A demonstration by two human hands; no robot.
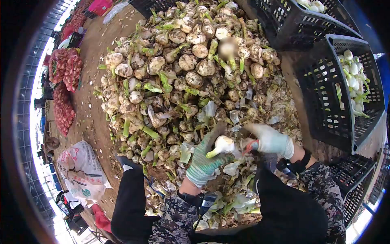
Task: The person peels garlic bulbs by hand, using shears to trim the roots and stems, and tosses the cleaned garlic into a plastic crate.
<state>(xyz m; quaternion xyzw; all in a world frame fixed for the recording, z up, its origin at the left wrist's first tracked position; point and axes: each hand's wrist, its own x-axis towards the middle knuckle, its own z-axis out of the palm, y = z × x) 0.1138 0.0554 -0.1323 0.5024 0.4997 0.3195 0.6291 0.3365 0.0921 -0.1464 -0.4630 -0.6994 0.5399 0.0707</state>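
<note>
A peeled white garlic bulb [224,144] with a short green stem sits in my left hand [203,162], between thumb and fingers. The glove on that hand is white and green, dirty at the fingertips. Just to the right, my right hand [271,140], also gloved, is closed around a small tool with a red handle [251,145]; its working end is blurred. Beyond both hands rises a large heap of unpeeled garlic bulbs [187,62], brown-skinned and soiled, many with cut green stems. Loose papery skins [241,203] lie below the hands, between my legs.
On the right stands a black plastic crate [325,97] with peeled white bulbs [354,77] inside. Another black crate [284,24] is behind it. Red net sacks [65,69] and a white printed bag [81,171] lie on the left.
</note>
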